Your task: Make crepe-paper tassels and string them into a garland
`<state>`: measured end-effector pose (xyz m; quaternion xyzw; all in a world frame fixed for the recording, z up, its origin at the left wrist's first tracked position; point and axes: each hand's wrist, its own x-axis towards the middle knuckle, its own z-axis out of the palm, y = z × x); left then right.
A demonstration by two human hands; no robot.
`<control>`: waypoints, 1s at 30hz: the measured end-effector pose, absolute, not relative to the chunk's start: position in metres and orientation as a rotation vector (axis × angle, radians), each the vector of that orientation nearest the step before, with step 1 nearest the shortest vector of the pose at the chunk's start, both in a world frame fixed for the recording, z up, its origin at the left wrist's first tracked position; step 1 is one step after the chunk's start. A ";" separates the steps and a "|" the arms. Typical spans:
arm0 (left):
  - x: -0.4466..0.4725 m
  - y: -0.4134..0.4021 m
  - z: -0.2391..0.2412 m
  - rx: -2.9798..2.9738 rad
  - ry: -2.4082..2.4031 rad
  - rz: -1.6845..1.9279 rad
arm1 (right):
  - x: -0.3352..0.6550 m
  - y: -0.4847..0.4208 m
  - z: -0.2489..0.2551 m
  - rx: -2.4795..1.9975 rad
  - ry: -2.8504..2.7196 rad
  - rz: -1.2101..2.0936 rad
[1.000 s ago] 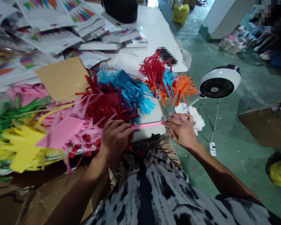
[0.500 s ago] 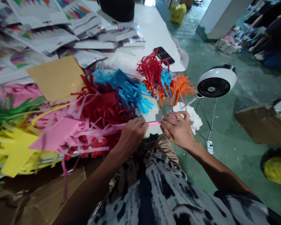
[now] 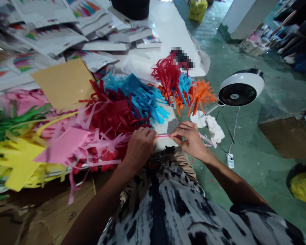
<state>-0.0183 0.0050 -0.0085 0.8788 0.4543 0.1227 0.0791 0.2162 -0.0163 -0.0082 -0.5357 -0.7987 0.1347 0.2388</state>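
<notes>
Between my two hands runs a narrow band of pink tissue paper tassel [image 3: 163, 135], pulled taut over the table corner. My left hand [image 3: 142, 143] pinches it at one end, beside the dark red fringed paper [image 3: 114, 117]. With thumb and fingers closed, my right hand [image 3: 188, 137] grips the other end; loose pink strips [image 3: 206, 139] stick out beyond it. Left of my hands lie pink fringed strips [image 3: 109, 144], a pink paper sheet [image 3: 66, 144] and yellow fringed paper [image 3: 22, 160]. Blue fringed paper [image 3: 135, 93] rests behind the red pile.
Finished-looking red [image 3: 165, 73] and orange tassels [image 3: 202, 93] lie at the table's right edge. Flat printed packages [image 3: 48, 39] cover the back left. A white fan [image 3: 241, 88] stands on the right, with a cardboard box [image 3: 283, 139] on the floor beyond. People crouch at the far right.
The pink band between my hands looks narrower and more tightly twisted. My right hand has shifted slightly left, and its fingers are more bunched. Loose pink strips now show beyond it.
</notes>
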 end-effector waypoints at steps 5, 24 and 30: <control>-0.023 0.009 -0.003 2.596 1.426 0.312 | 0.218 -0.014 -0.006 -1.533 -2.069 0.523; -0.015 0.007 0.002 2.640 1.296 0.385 | 0.209 -0.006 -0.002 -1.656 -2.265 0.286; -0.015 -0.008 -0.005 2.753 1.186 0.368 | 0.216 -0.023 -0.012 -1.498 -2.339 0.036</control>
